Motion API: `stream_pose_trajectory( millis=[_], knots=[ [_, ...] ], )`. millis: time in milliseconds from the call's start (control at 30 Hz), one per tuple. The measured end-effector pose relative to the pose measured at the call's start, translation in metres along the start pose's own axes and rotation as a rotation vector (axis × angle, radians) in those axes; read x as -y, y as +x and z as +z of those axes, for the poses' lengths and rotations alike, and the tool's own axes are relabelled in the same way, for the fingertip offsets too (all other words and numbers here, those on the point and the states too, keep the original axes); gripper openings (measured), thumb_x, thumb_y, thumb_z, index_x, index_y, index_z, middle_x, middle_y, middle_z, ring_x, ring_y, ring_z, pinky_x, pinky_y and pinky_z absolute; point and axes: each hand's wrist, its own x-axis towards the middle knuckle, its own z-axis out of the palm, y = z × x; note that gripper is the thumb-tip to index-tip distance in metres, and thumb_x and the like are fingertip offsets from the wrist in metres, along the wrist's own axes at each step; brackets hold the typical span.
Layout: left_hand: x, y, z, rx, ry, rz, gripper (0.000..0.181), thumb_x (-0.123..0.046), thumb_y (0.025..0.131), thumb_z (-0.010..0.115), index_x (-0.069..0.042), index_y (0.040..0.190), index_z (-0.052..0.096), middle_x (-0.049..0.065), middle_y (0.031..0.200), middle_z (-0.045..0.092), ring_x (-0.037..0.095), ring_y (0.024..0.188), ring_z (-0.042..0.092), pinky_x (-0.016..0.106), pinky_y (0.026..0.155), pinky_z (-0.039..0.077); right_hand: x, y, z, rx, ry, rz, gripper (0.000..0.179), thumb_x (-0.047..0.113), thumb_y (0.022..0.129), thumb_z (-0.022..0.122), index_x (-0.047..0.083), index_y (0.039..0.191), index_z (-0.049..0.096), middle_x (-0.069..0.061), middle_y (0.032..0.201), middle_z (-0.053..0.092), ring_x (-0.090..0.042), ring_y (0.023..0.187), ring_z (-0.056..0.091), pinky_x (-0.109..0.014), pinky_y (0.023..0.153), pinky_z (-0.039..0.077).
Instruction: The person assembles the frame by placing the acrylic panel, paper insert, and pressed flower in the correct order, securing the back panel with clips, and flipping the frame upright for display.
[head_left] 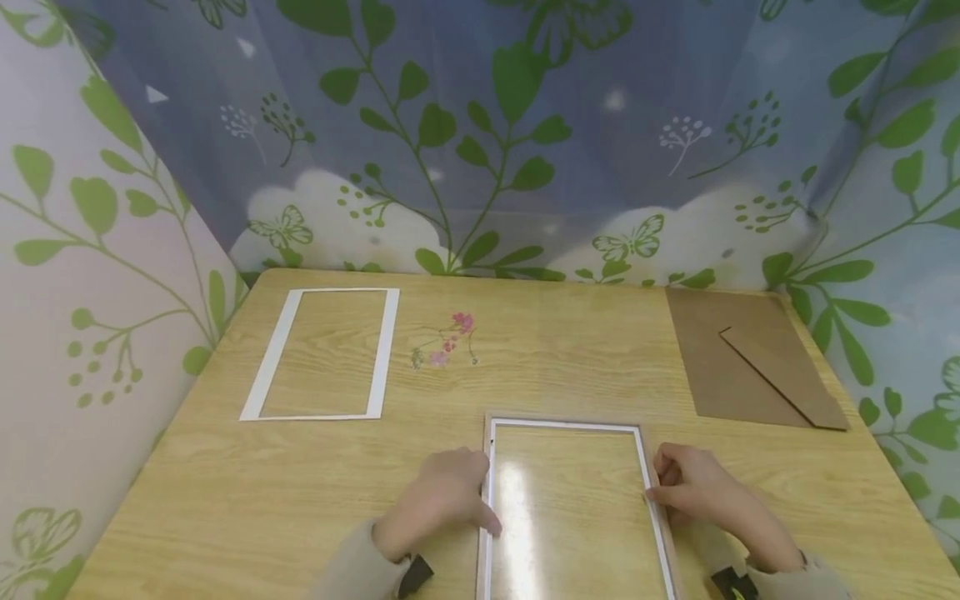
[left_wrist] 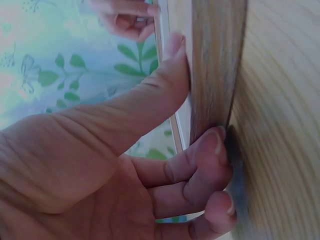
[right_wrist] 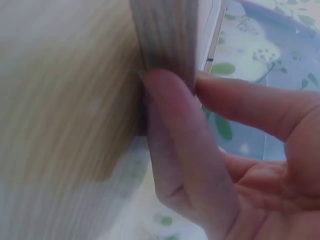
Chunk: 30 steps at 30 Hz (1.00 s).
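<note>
A wooden picture frame [head_left: 655,518] with a white inner edge lies on the table in the head view, its near end cut off by the picture's bottom. A clear pane [head_left: 573,508] inside it carries a bright streak of glare. My left hand [head_left: 446,493] grips the frame's left side, thumb over the top edge; in the left wrist view fingertips [left_wrist: 212,150] curl against the wooden side [left_wrist: 216,65]. On the opposite side my right hand [head_left: 697,487] pinches the frame between thumb and fingers, as the right wrist view also shows around the wood [right_wrist: 167,35].
Back left lies a white rectangular border [head_left: 385,354] with an open middle. Beside it are small pressed flowers [head_left: 450,343], pink with thin stems. A brown backing board [head_left: 693,358] with a slanted flap [head_left: 787,362] lies at the right. Leaf-patterned cloth [head_left: 480,167] surrounds the table [head_left: 300,492].
</note>
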Motion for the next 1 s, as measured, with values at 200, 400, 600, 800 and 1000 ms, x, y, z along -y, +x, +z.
stream_pose_trajectory(
  millis=[200, 400, 600, 800, 1000],
  knots=[
    [0.022, -0.015, -0.012, -0.01, -0.101, -0.035, 0.046, -0.03, 0.061, 0.093, -0.01, 0.075, 0.055, -0.001, 0.068, 0.053, 0.015, 0.061, 0.049, 0.03, 0.056, 0.044, 0.013, 0.012, 0.015, 0.016, -0.024, -0.081, 0.024, 0.008, 0.086, 0.074, 0.0, 0.09, 0.052, -0.004, 0.077, 0.059, -0.013, 0.064, 0.059, -0.026, 0.051, 0.054],
    [0.044, -0.024, -0.016, -0.029, -0.162, -0.06, 0.045, -0.027, 0.061, 0.093, -0.009, 0.075, 0.054, 0.0, 0.069, 0.053, 0.017, 0.062, 0.05, 0.031, 0.056, 0.044, 0.022, 0.026, 0.026, -0.025, -0.152, -0.155, 0.026, 0.02, 0.085, 0.078, 0.006, 0.09, 0.058, 0.004, 0.076, 0.058, -0.006, 0.066, 0.053, -0.023, 0.057, 0.048],
    [0.056, -0.027, -0.016, -0.004, -0.174, -0.087, 0.043, -0.028, 0.063, 0.092, -0.009, 0.075, 0.056, -0.001, 0.069, 0.055, 0.017, 0.061, 0.051, 0.03, 0.055, 0.044, 0.032, 0.038, 0.022, -0.16, -0.294, -0.145, 0.043, 0.031, 0.079, 0.084, 0.004, 0.104, 0.062, -0.003, 0.09, 0.057, -0.018, 0.08, 0.055, -0.033, 0.068, 0.051],
    [0.057, -0.027, -0.017, 0.001, -0.173, -0.099, 0.042, -0.029, 0.063, 0.092, -0.01, 0.073, 0.056, -0.001, 0.067, 0.055, 0.016, 0.06, 0.051, 0.029, 0.054, 0.044, 0.028, 0.056, 0.006, -0.157, -0.412, -0.18, 0.092, 0.045, 0.079, 0.082, -0.001, 0.146, 0.039, -0.032, 0.151, 0.03, -0.056, 0.134, 0.03, -0.075, 0.099, 0.031],
    [0.059, -0.028, -0.018, -0.001, -0.171, -0.104, 0.043, -0.03, 0.063, 0.092, -0.011, 0.073, 0.055, -0.001, 0.067, 0.054, 0.016, 0.06, 0.05, 0.028, 0.054, 0.042, 0.022, 0.064, -0.003, 0.034, -0.39, -0.073, 0.098, 0.054, 0.088, 0.069, -0.001, 0.155, 0.023, -0.035, 0.158, 0.003, -0.061, 0.14, 0.0, -0.082, 0.1, 0.009]
  ],
)
